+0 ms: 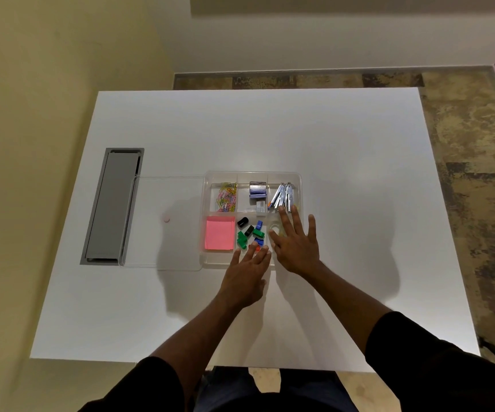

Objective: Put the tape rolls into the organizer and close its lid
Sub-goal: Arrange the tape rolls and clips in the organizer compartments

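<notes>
Under the right hand [295, 248], fingers spread wide and flat with nothing held, a clear tape roll [276, 228] lies in the near right compartment of the transparent organizer [299, 178]. The roll shows just left of the index finger, partly covered by the hand, lying flat with its hole facing up; whether a second roll sits beneath the palm cannot be told. The left hand [247, 270] is also spread and empty, its fingertips [265, 248] at the organizer's near rim beside the coloured binder clips [250, 233].

With the tape apparently already in, the move that remains, as I judge it, is the lid. The clear lid [166, 224] lies flat on the white table [344, 138], directly left of the organizer and touching its left wall, its long axis running near-to-far like that wall. Whether it is hinged there cannot be told. It lies to the left of both hands, so the left hand is nearer, and the lid would have to travel rightward over the compartments.
</notes>
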A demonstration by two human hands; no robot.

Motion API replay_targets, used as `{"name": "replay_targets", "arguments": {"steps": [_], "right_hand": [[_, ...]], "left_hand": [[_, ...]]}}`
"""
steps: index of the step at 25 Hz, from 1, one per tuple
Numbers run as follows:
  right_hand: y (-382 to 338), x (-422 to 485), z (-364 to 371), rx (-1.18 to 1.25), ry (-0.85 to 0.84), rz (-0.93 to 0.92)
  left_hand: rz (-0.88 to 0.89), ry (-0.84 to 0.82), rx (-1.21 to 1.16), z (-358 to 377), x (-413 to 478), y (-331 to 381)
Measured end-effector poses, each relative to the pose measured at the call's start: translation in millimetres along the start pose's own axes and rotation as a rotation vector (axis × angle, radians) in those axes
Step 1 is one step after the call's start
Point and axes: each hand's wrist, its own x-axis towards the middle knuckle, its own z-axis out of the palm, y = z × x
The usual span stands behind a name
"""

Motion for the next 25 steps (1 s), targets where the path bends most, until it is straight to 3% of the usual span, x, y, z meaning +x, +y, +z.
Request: {"name": "replay_targets", "arguments": {"steps": [10,25], "right_hand": [[-3,13,-8,0.124,0.087,0.177],[-13,33,-1,0.163,0.124,0.268]], "left_hand": [[0.005,0.035,0.004,4,1,-1],[0.014,0.065,0.023,6,3,-2]]}}
